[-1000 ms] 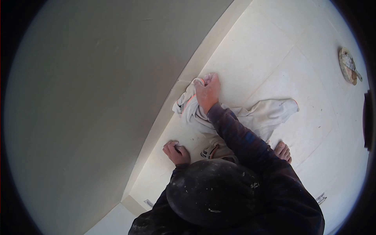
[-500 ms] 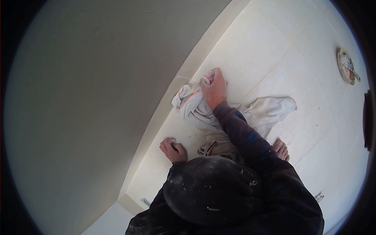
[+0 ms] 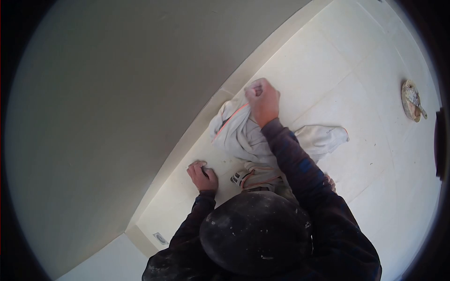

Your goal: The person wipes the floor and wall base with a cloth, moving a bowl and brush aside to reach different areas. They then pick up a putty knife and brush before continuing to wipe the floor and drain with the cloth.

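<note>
My right hand (image 3: 263,100) is closed on a bunched corner of a light grey cloth (image 3: 243,140) with orange piping, which looks like an old shirt. The cloth rises in folds to the fist and spreads across the floor beneath my right forearm. One flap of it lies flat on the right. My left hand (image 3: 202,177) rests on the floor near the baseboard, left of the cloth, with its fingers curled. What it holds, if anything, is hidden. Nearer to me, a crumpled striped part of fabric (image 3: 258,177) lies between my arms.
A grey wall (image 3: 117,93) meets a pale baseboard (image 3: 229,91) on the left. Light floor tiles (image 3: 347,103) show faint joints. At the far right sits a shallow pan (image 3: 409,100) with white paste and a tool in it. A drain cover (image 3: 160,238) shows at lower left.
My right hand has shifted slightly up and right, drawing the cloth taut into raised folds. The left hand stays curled on the floor. The view has turned slightly, and the foot is now mostly hidden.
</note>
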Action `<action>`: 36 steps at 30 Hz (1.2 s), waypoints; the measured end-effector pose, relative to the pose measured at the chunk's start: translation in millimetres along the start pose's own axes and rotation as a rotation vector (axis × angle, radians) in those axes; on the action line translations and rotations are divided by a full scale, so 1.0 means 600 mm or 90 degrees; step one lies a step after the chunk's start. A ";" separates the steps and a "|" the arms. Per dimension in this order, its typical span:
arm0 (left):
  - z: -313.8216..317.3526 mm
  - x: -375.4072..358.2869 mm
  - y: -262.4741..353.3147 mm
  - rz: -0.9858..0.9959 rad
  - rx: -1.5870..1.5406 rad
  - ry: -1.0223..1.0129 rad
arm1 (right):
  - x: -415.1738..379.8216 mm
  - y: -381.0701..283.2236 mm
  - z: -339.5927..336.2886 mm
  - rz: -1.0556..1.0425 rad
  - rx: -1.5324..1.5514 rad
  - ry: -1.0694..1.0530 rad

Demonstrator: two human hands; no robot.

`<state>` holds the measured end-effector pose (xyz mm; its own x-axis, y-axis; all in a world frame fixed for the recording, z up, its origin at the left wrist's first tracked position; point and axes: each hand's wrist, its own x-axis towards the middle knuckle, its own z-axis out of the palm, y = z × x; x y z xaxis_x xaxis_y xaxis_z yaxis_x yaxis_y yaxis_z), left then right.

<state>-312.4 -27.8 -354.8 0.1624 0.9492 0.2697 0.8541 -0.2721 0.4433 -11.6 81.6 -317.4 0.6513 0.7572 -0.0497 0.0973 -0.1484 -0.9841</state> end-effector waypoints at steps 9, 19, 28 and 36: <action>-0.001 0.002 0.001 0.010 0.004 -0.011 | 0.049 0.069 -0.043 -0.344 -0.556 0.016; -0.001 0.007 -0.002 -0.010 0.017 -0.023 | -0.019 0.043 0.035 -0.255 -0.492 -0.086; -0.002 0.003 -0.011 0.005 0.010 -0.034 | -0.086 0.045 0.048 -0.321 -0.491 -0.122; -0.004 0.007 -0.005 -0.011 -0.006 -0.026 | 0.044 0.040 -0.010 -0.105 -0.236 0.008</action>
<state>-315.2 -23.4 -353.0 0.1682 0.9593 0.2268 0.8525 -0.2571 0.4552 12.6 94.3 -341.4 0.6133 0.7825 0.1076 0.4647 -0.2473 -0.8502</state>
